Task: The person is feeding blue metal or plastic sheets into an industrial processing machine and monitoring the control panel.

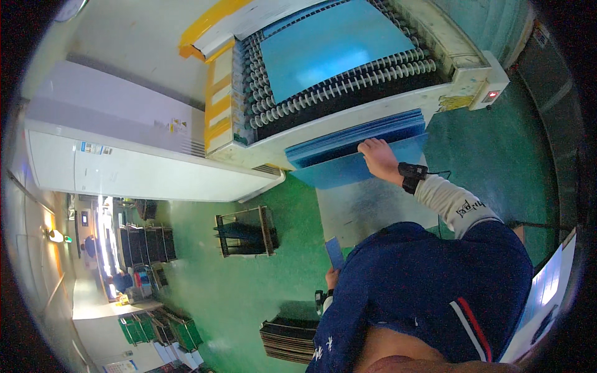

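My right hand (378, 156) reaches out to a stack of thin blue sheets (348, 144) at the outlet of a roller conveyor machine (348, 87). Its fingers curl over the near edge of the stack. A black band sits on that wrist, above a white sleeve. One more blue sheet (329, 46) lies flat on the machine's rollers. My left hand (332, 278) stays close to my body and holds a small blue rectangular card (334, 252) upright. My dark blue jacket fills the lower right.
A grey metal table top (367, 211) lies under the blue stack. On the green floor stand a wire rack with dark sheets (245, 231) and a pile of dark panels (289, 339). A long white cabinet (124, 165) is at the left, green crates (161, 329) lower left.
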